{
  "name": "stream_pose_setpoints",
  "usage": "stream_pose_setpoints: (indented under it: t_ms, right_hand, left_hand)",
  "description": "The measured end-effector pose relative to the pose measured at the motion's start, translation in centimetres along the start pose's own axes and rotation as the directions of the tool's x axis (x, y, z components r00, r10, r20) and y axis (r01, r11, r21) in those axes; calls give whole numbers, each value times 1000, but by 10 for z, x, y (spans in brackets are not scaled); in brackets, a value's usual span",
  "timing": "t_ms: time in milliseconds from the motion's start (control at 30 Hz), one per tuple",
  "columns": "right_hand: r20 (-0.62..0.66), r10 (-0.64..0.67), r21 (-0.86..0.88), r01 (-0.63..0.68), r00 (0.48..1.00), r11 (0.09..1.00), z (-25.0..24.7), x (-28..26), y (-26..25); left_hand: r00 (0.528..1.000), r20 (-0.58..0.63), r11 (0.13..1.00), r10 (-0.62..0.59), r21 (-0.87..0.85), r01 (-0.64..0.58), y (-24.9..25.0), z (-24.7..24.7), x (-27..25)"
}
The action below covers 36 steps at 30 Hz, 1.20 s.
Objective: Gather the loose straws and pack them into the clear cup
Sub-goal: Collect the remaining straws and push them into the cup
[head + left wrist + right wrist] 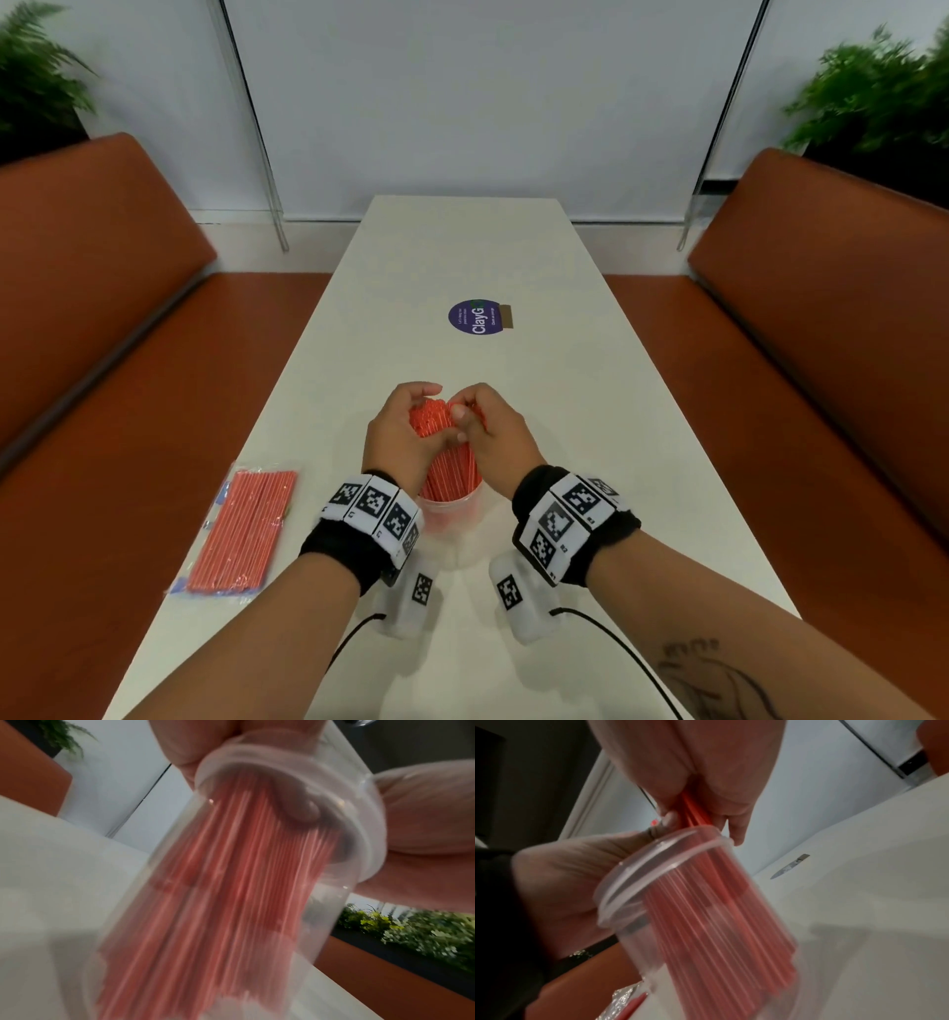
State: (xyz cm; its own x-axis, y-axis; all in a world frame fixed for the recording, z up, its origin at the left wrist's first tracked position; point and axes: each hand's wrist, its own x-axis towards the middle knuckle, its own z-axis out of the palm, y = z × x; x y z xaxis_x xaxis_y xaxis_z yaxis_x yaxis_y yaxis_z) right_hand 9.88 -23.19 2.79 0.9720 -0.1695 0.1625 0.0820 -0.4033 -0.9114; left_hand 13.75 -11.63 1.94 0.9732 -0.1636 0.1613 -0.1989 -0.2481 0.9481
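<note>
A thick bundle of red straws stands in the clear cup on the white table, between my wrists. My left hand curls round the bundle's top from the left. My right hand grips it from the right, fingers curled over the straw tips. Through the cup wall the left wrist view shows the straws reaching its bottom. The right wrist view shows the cup rim with straws fanned inside and my fingers holding straws above it.
A plastic packet of more red straws lies flat at the table's left edge. A round purple sticker sits mid-table. Orange benches flank both sides, with plants behind them.
</note>
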Motion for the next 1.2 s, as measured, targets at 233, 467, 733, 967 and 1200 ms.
stream_pose_setpoints:
  t_ms: [233,467,733,967,1200]
  right_hand:
    - [28,-2,-112,5,1000,994,2,0,10]
    - [13,-139,-248,138,990,959,-17,-9,8]
    - [300,-173,-488,307,938,817,-19,-14,22]
    - [164,-181,-462,238,970,854,-24,-21,19]
    - [230,-160,-499,258,960,827,-26,-22,20]
  left_hand:
    - [995,69,992,76,92,-82,-3,-5,-1]
    - [955,166,907,248,305,-289,-10,-25,-9]
    - [897,369,771,244,487,-410,-12,-25,-10]
    - [984,129,886,122,432,-166,-7,-35,-20]
    - [969,203,813,140,536,-230,-4,-33,-23]
